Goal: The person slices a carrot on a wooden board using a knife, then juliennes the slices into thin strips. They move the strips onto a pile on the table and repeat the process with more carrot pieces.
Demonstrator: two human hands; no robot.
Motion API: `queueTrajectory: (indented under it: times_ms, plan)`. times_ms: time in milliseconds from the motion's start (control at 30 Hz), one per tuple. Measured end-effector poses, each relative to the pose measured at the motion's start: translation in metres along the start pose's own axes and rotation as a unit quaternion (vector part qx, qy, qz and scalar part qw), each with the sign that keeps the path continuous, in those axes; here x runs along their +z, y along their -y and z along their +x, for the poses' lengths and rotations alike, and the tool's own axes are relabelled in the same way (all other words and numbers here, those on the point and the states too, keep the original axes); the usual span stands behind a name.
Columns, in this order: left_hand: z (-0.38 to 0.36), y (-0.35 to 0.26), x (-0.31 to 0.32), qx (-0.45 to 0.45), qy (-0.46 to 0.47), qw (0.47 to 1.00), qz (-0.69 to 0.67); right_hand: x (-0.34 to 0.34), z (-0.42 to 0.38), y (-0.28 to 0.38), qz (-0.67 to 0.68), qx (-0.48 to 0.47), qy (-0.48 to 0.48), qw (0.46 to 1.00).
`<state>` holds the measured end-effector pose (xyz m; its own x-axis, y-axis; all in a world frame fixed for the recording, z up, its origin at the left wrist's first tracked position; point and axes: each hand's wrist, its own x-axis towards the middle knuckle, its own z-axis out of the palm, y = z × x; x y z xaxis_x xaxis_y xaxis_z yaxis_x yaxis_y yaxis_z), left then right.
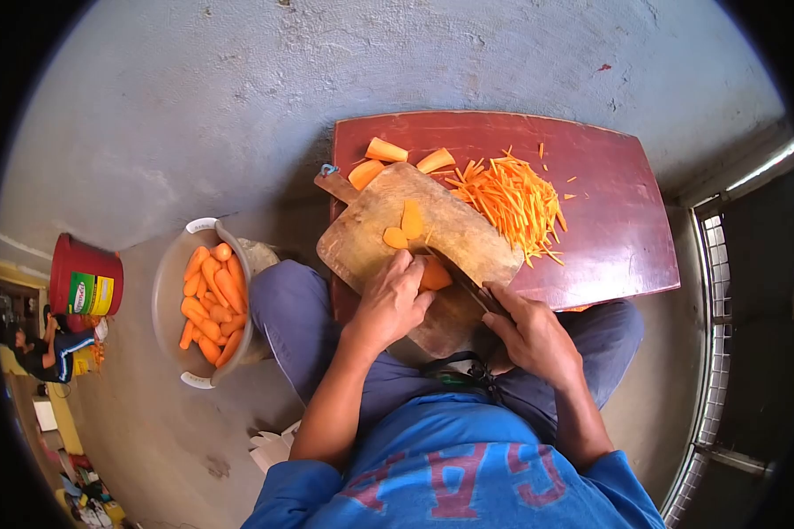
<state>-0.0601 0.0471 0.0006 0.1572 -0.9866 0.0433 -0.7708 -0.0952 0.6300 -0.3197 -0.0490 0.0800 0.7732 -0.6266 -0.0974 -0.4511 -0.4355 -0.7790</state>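
Note:
A wooden cutting board [379, 212] lies slanted on the red table [617, 203]. My left hand [393, 300] is closed on a carrot piece [435, 274], holding it down on the board. My right hand [534, 333] grips a knife [469, 284], its blade against the right side of that piece. Two flat carrot slices [411, 219] rest on the board above my left hand. Beyond the board lies a heap of thin carrot strips [516, 203], with several thick carrot chunks [386, 150] near the table's back left corner.
A grey tub [161, 304] of whole carrots stands on the floor at the left. Farther left are a red bucket [62, 264] and another person [48, 353]. A blue-grey wall [238, 106] rises behind the table; a metal grille [719, 353] is at the right.

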Motion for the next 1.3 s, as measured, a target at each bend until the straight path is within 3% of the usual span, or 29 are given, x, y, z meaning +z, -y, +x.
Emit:
queueTrajectory:
  times_ms: [67, 167, 267, 367, 667, 800, 967, 1067, 1300]
  plan:
    - [-0.005, -0.006, 0.000, -0.008, -0.001, 1.000, -0.023, 0.001, -0.006, 0.002, 0.014, 0.008, 0.009, 1.000]
    - [-0.015, -0.003, 0.009, -0.013, -0.039, 0.995, -0.088, 0.008, -0.013, -0.006, 0.008, -0.057, -0.020, 0.998]
    - [-0.020, -0.009, 0.012, -0.017, -0.043, 0.995, -0.090, -0.002, -0.020, 0.006, 0.012, -0.004, 0.018, 1.000]
    - [-0.024, -0.012, 0.013, 0.084, -0.056, 0.994, -0.049, -0.008, -0.028, 0.009, 0.048, 0.036, 0.029, 0.998]
    - [0.005, 0.018, -0.008, 0.085, -0.109, 0.986, 0.097, -0.004, -0.037, -0.004, 0.057, 0.014, -0.028, 0.998]
    - [0.004, 0.020, -0.008, 0.089, -0.150, 0.984, 0.043, -0.003, -0.035, -0.004, 0.063, 0.041, -0.018, 0.997]
    - [-0.015, -0.017, 0.017, 0.129, -0.117, 0.984, -0.041, 0.003, -0.038, 0.002, 0.094, 0.089, -0.008, 0.992]
    - [-0.019, -0.018, 0.025, 0.138, -0.112, 0.984, 0.031, 0.017, -0.043, 0.002, 0.023, 0.028, -0.025, 0.999]
    - [-0.025, -0.003, 0.029, 0.162, -0.112, 0.980, 0.028, 0.017, -0.046, 0.027, -0.020, 0.036, 0.025, 0.999]
